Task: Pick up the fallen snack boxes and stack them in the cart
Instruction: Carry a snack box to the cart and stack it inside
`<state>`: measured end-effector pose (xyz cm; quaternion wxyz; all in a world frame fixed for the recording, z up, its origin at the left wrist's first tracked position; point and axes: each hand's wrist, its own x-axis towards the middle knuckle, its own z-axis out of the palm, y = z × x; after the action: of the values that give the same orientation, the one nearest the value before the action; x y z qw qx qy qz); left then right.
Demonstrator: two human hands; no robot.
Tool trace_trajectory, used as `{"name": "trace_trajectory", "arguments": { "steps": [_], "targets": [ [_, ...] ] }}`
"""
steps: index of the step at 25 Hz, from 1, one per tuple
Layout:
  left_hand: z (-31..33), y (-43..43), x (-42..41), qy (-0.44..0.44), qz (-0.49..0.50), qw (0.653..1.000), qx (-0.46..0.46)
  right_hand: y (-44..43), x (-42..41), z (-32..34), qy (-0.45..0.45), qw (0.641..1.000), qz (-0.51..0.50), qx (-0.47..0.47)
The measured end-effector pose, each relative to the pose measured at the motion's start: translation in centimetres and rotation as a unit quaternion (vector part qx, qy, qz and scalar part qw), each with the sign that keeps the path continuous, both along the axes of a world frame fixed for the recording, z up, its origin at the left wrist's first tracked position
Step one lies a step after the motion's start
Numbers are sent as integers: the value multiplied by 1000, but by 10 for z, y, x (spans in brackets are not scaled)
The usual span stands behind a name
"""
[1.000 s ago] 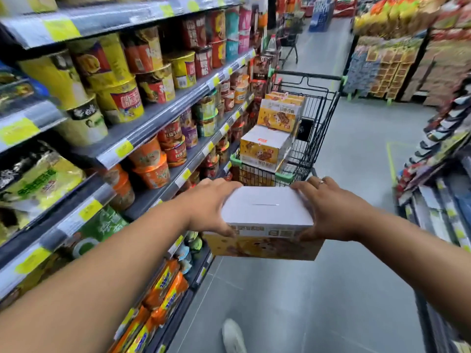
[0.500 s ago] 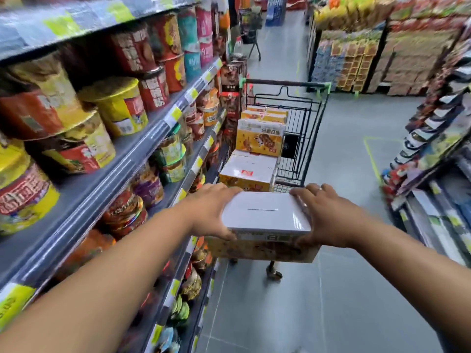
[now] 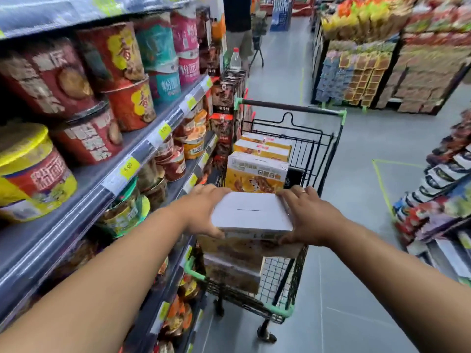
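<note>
Head view: your left hand (image 3: pixel 204 212) and right hand (image 3: pixel 309 215) grip the white-topped, yellow-sided cardboard snack box (image 3: pixel 252 212) between them, one hand on each short end, fingers curled over its edges. The snack box is level, white face up, above the near end of the black wire cart (image 3: pixel 290 108) with green corners. More yellow boxes (image 3: pixel 254 174) are stacked inside the cart below and beyond it.

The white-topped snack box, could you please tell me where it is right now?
In the head view the white-topped snack box is at centre, held between the left hand and right hand over the near end of the cart, just before the stacked boxes.
</note>
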<state>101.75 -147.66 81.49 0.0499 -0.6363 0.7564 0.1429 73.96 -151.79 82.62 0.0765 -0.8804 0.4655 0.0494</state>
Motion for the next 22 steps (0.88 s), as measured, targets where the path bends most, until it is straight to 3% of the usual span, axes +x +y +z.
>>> {"name": "trace_trajectory", "arguments": {
  "steps": [10, 22],
  "targets": [
    [-35, -155, 42, -50, -22, 997, 50, -138, 54, -53, -4, 998, -39, 48],
    [-117, -261, 64, -85, -79, 991, 73, -193, 86, -126, 25, 985, -143, 92]
  ]
}}
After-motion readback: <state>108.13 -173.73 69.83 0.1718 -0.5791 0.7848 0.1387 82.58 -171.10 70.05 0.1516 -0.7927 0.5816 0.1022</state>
